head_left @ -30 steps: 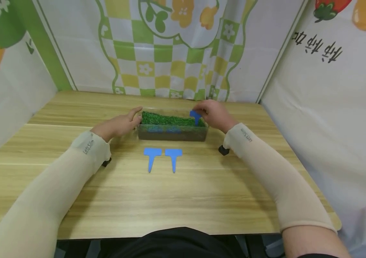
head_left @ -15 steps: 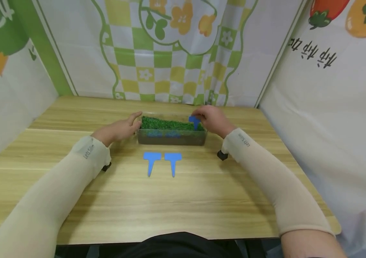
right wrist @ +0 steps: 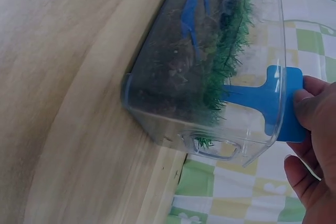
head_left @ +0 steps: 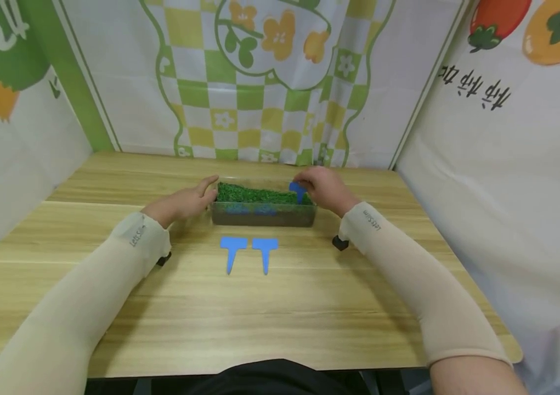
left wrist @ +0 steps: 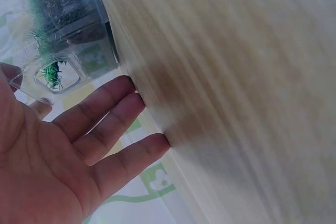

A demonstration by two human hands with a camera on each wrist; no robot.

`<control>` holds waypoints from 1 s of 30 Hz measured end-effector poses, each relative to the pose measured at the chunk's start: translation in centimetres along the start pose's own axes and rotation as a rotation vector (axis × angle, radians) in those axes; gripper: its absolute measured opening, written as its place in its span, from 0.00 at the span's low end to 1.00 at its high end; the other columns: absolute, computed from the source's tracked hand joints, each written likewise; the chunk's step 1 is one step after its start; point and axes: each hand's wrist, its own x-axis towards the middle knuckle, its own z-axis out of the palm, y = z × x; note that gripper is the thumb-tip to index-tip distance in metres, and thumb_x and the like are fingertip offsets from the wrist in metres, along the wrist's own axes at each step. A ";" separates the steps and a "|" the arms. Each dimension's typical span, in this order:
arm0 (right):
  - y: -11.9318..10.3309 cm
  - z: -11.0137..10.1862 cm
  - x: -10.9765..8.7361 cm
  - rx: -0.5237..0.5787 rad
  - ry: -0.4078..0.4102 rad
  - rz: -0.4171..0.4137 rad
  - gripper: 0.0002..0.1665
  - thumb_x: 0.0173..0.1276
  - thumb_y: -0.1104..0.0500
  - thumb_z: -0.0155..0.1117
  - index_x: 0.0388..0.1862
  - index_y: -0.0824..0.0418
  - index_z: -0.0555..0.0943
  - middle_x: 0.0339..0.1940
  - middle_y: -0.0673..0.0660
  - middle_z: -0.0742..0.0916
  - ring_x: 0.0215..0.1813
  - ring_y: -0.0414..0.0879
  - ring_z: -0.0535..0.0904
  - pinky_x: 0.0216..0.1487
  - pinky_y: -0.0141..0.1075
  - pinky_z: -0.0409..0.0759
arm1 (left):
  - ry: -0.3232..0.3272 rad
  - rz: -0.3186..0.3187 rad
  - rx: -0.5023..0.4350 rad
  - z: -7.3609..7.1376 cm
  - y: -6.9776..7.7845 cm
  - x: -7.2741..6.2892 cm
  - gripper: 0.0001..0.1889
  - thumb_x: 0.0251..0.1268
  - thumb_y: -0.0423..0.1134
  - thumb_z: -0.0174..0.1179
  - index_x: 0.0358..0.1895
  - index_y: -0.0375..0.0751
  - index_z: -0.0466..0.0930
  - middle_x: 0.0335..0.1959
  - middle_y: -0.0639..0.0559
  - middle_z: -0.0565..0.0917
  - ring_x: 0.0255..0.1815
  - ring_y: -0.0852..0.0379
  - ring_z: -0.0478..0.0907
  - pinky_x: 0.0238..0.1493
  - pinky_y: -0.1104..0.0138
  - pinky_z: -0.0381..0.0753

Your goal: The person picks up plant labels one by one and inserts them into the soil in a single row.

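A clear plastic box [head_left: 264, 215] of dark soil topped with green artificial grass [head_left: 255, 194] stands toward the back of the table. My left hand [head_left: 181, 203] rests at its left end, fingers extended; in the left wrist view the fingertips [left wrist: 125, 83] are down at the tabletop. At the right end, my right hand [head_left: 326, 189] pinches the top of a blue T-shaped plant label [right wrist: 286, 103] between thumb and fingers. The label's stem runs down into the grass. Two more blue plant labels, a left one [head_left: 233, 249] and a right one [head_left: 265, 249], lie in front of the box.
The wooden table [head_left: 270, 318] reaches back to a checkered curtain [head_left: 260, 109]. Printed white sheets hang on both sides, the right sheet [head_left: 507, 181] beside the table's edge. Blue reflections show on the box's front wall.
The head view has tilted slightly, so everything sits lower in the picture. Both hands keep their places at the box, and the right hand still pinches the plant label.
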 end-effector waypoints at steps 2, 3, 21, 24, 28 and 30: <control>-0.1 0.1 0.0 0.005 -0.005 0.000 0.13 0.73 0.58 0.53 0.49 0.51 0.84 0.46 0.49 0.86 0.49 0.43 0.81 0.53 0.39 0.79 | -0.004 -0.002 -0.003 0.1 0.0 0.0 0.34 0.72 0.66 0.23 0.75 0.66 0.24 0.65 0.37 0.71 0.66 0.31 0.65 0.65 0.35 0.55; -0.1 0.1 -0.1 0.007 -0.011 0.004 0.13 0.73 0.58 0.53 0.50 0.51 0.84 0.46 0.49 0.86 0.49 0.43 0.81 0.53 0.40 0.79 | -0.005 -0.004 -0.007 0.2 0.0 0.0 0.34 0.72 0.66 0.24 0.75 0.66 0.24 0.65 0.37 0.72 0.66 0.31 0.65 0.64 0.35 0.55; -2.1 -1.4 -0.5 -0.014 0.122 -0.097 0.14 0.67 0.54 0.63 0.51 0.53 0.82 0.44 0.51 0.83 0.47 0.46 0.76 0.51 0.42 0.75 | 0.008 -0.009 0.015 0.0 0.1 -0.1 0.32 0.71 0.67 0.23 0.73 0.73 0.23 0.66 0.38 0.70 0.67 0.30 0.63 0.65 0.35 0.54; -2.8 -1.6 -0.8 -0.009 0.128 -0.126 0.13 0.67 0.54 0.63 0.50 0.52 0.83 0.45 0.50 0.84 0.46 0.44 0.77 0.49 0.40 0.76 | 0.007 -0.009 0.014 0.0 0.1 -0.1 0.31 0.71 0.67 0.22 0.72 0.74 0.22 0.66 0.38 0.70 0.67 0.30 0.63 0.64 0.34 0.55; -3.7 -1.6 -1.3 -0.002 0.107 -0.153 0.13 0.67 0.53 0.62 0.50 0.52 0.82 0.45 0.49 0.84 0.45 0.42 0.78 0.48 0.38 0.77 | 0.003 -0.006 0.023 0.0 0.1 0.0 0.32 0.71 0.67 0.22 0.72 0.73 0.21 0.67 0.38 0.70 0.67 0.29 0.62 0.64 0.34 0.54; -4.3 -1.6 -1.6 -0.016 0.091 -0.174 0.14 0.67 0.53 0.62 0.50 0.52 0.82 0.43 0.48 0.83 0.44 0.42 0.77 0.47 0.39 0.77 | 0.004 -0.006 0.026 0.0 0.0 0.0 0.32 0.71 0.67 0.22 0.72 0.72 0.21 0.67 0.38 0.70 0.67 0.30 0.62 0.65 0.35 0.54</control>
